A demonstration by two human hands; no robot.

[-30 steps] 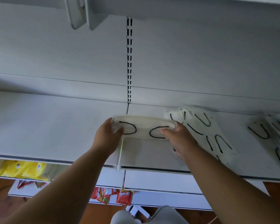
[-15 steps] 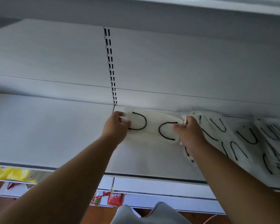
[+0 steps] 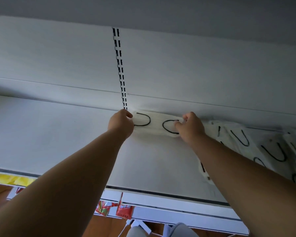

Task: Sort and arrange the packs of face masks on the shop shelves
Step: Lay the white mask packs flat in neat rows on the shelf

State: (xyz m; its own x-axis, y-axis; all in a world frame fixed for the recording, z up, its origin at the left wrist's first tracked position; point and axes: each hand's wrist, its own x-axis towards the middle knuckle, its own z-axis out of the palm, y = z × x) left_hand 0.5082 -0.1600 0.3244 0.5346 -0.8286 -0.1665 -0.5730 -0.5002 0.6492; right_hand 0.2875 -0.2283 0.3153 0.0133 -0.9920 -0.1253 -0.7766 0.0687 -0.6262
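Where the shelf [image 3: 58, 134] meets its back panel, a mask pack [image 3: 155, 124] is held flat. Its ends are pinched by the curled fingers of the left hand [image 3: 120, 124] and right hand [image 3: 190, 128]

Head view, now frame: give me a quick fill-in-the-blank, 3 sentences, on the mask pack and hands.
1. The mask pack held at the back of the shelf is gripped by ____ hands, the left hand and the right hand.
2. The ear loops showing through that pack are ____ in colour.
3. The loose pile of mask packs lies to the ____ of the held pack.

Missing words: both; black; right
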